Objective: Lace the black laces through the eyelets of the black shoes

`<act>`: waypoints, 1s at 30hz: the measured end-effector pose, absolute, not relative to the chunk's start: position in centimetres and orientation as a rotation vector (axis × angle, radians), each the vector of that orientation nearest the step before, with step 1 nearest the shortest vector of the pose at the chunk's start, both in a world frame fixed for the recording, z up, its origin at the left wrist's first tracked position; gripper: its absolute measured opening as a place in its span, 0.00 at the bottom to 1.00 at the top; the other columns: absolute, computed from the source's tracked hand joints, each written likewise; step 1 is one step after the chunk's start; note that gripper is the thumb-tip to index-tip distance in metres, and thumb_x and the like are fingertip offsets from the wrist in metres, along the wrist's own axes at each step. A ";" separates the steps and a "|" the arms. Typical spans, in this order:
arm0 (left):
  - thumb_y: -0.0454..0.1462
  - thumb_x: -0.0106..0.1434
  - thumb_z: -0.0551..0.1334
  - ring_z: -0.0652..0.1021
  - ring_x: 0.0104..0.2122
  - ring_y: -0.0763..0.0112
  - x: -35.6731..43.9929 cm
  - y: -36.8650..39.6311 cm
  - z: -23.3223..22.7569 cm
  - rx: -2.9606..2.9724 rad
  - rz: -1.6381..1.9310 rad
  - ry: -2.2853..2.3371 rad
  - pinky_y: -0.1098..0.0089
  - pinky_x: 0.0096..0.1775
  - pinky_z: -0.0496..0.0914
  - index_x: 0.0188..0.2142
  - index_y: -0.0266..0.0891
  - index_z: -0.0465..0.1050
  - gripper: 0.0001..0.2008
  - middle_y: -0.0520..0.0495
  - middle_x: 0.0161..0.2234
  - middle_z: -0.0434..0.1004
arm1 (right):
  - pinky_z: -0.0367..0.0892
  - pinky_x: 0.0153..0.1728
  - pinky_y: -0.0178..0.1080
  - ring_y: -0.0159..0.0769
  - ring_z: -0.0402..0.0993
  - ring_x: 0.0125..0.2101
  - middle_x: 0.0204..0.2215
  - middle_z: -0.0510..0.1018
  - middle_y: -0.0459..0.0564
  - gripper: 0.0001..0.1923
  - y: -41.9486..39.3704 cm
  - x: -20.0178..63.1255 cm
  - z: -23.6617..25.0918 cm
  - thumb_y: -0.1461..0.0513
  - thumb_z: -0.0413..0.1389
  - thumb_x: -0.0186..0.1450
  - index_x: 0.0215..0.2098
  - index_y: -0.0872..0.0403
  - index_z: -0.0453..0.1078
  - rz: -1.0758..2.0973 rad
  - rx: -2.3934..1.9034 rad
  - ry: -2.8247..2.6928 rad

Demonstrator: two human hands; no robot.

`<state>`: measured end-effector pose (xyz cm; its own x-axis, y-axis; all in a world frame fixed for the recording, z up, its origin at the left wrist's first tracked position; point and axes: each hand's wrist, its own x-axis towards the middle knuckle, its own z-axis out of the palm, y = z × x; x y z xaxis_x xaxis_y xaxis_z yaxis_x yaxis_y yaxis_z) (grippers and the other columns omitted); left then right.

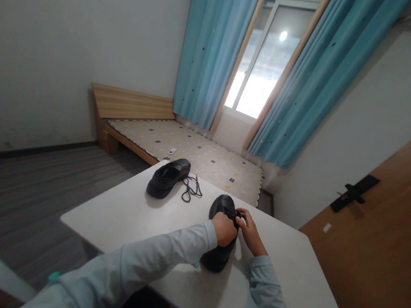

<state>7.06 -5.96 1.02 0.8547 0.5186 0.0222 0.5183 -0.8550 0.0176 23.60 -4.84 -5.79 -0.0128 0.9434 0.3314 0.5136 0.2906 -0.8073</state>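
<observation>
A black shoe [215, 260] rests on the white table in front of me, its toe pointing away. My left hand [224, 228] is closed over the shoe's opening, with its fingertips hidden at the shoe's upper. At the shoe's right side, my right hand [249, 231] pinches something small and dark by the lace area, apparently a shoelace. A second black shoe [168, 177] stands farther back on the left, with nobody touching it. Beside that one lies a loose black shoelace [191, 189] in loops.
The white table [283, 250] has a bed [205, 154] behind it, bearing a small white remote-like object [172, 151]. Blue curtains [216, 52] hang by the window [270, 58]. A wooden door [388, 232] with a black handle [354, 193] is at right.
</observation>
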 end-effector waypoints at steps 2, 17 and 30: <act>0.35 0.58 0.59 0.78 0.34 0.55 7.0 -6.2 1.4 2.983 -0.020 0.907 0.60 0.34 0.70 0.36 0.30 0.75 0.10 0.30 0.31 0.77 | 0.62 0.48 0.48 0.44 0.68 0.46 0.42 0.72 0.54 0.17 -4.8 23.6 -5.8 0.53 0.51 0.57 0.42 0.53 0.63 0.605 -1.348 -1.654; 0.35 0.60 0.55 0.78 0.37 0.54 6.7 -7.1 2.4 2.963 -0.112 0.959 0.59 0.36 0.70 0.37 0.29 0.74 0.11 0.32 0.34 0.77 | 0.63 0.46 0.47 0.45 0.68 0.45 0.42 0.72 0.54 0.18 -5.0 23.5 -5.5 0.52 0.52 0.56 0.41 0.53 0.65 0.617 -1.356 -1.627; 0.34 0.61 0.55 0.78 0.34 0.58 6.8 -7.1 1.8 2.992 0.017 0.987 0.62 0.34 0.69 0.35 0.29 0.74 0.11 0.31 0.31 0.76 | 0.63 0.46 0.47 0.45 0.68 0.45 0.42 0.72 0.55 0.19 -5.0 23.3 -5.4 0.52 0.52 0.55 0.41 0.53 0.65 0.616 -1.340 -1.616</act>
<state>6.77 -7.07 1.80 0.8035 0.5952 0.0131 0.5953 -0.8035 -0.0053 23.29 -5.03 -5.35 0.0137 0.9437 0.3305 0.4843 0.2829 -0.8279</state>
